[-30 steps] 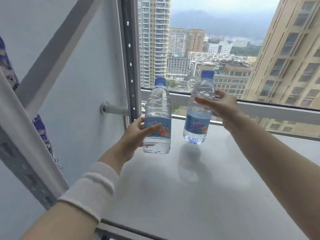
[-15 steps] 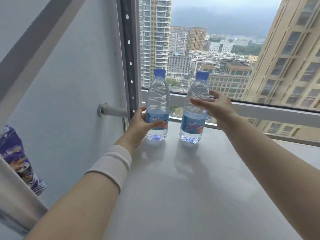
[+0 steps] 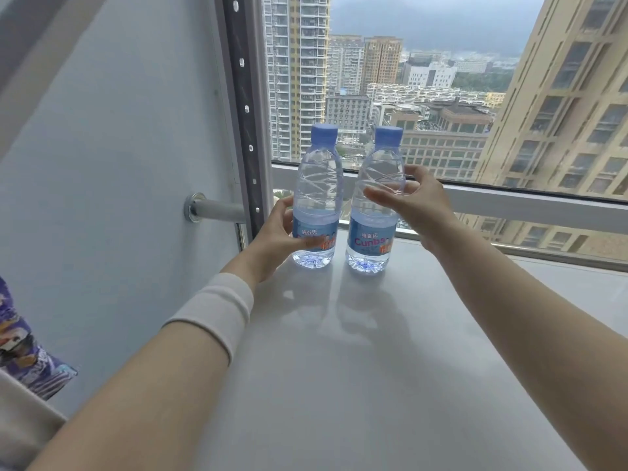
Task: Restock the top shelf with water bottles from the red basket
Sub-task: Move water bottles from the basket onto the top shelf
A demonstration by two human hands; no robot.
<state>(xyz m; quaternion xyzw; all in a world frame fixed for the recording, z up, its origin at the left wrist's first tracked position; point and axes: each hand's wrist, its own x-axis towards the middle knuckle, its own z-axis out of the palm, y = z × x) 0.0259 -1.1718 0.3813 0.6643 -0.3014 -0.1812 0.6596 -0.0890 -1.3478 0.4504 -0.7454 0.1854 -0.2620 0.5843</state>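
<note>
Two clear water bottles with blue caps and blue labels stand upright, side by side, at the far end of the grey top shelf [image 3: 373, 351]. My left hand [image 3: 272, 239] grips the left water bottle [image 3: 317, 185] low down, its thumb lying across the label. My right hand [image 3: 424, 205] holds the right water bottle [image 3: 380, 158] around its upper half, thumb in front and fingers behind. Both bottle bases rest on the shelf. The red basket is out of view.
A dark perforated shelf upright [image 3: 244, 107] rises just left of the bottles, with a metal rod [image 3: 214, 210] joining it to the pale wall [image 3: 119, 164]. A window rail [image 3: 509, 205] runs behind the shelf. Purple printed packets [image 3: 20, 351] show at lower left.
Both hands carried the bottles forward and lowered them; they hung above the shelf a second ago and now stand on it near the window. The bottles are closer together.
</note>
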